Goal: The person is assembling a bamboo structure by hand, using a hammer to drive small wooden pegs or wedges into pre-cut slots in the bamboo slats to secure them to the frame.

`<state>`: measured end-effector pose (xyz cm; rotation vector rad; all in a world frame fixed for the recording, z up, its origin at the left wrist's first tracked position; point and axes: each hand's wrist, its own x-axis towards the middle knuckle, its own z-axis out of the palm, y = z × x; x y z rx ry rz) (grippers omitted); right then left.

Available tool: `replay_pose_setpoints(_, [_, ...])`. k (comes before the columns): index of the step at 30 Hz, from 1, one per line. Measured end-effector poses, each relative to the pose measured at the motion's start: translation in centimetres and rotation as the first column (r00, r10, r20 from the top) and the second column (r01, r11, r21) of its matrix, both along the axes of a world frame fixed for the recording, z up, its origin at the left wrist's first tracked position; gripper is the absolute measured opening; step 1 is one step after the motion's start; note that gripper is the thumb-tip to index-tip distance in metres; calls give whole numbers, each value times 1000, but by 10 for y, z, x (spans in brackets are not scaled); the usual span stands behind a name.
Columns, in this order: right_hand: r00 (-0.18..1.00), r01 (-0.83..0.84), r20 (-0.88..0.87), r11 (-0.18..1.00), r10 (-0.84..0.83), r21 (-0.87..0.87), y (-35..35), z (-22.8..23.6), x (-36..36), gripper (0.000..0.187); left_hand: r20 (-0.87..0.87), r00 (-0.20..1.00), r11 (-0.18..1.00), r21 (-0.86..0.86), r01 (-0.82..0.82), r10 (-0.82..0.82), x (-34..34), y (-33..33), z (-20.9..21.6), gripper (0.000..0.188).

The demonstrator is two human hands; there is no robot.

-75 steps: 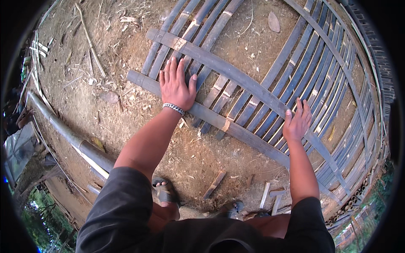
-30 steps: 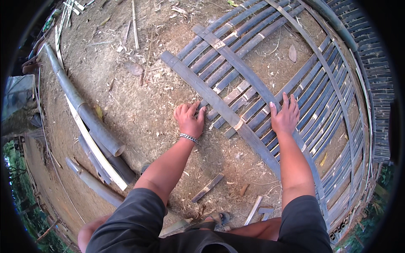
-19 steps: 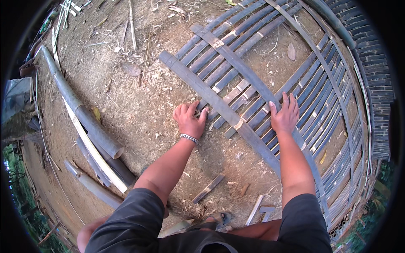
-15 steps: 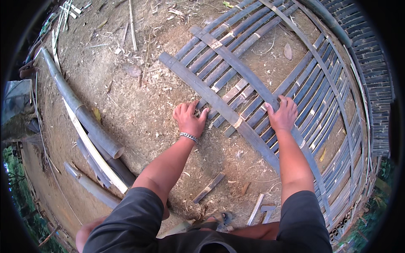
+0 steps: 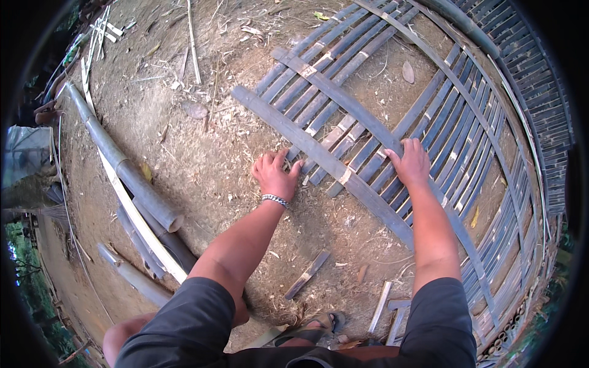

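Note:
A woven panel of grey bamboo slats (image 5: 442, 116) lies flat on the dirt ground, its long strips crossed by two wide slats. My left hand (image 5: 274, 176), with a metal bracelet at the wrist, rests on the dirt with fingers curled at the near cross slat (image 5: 319, 156), fingertips touching its edge. My right hand (image 5: 410, 162) lies flat, fingers spread, on the slats where the two cross slats run close together. Neither hand holds anything.
Thick bamboo poles (image 5: 123, 168) and a pale split strip (image 5: 144, 230) lie at my left. Short slat offcuts (image 5: 307, 275) sit on the dirt near my sandalled foot (image 5: 319, 322). A dark woven fence (image 5: 540, 92) curves along the right side.
The view has shifted, and both hands slid along the panel toward its near edge. My left hand went from flat on the slats to curled at the cross slat's edge.

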<state>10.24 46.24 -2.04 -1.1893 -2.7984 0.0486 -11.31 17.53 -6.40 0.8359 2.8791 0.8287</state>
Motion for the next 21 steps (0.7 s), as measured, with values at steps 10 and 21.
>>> replay_pose_setpoints(10, [998,53,19,998,-52,-44,1,2,36,58,-17,1000,998,67,19,-18,34,4,4,36])
replay_pose_setpoints(21, [999,34,4,998,-34,-62,9,-7,45,55,62,992,992,72,106,-111,26,1,11,32])
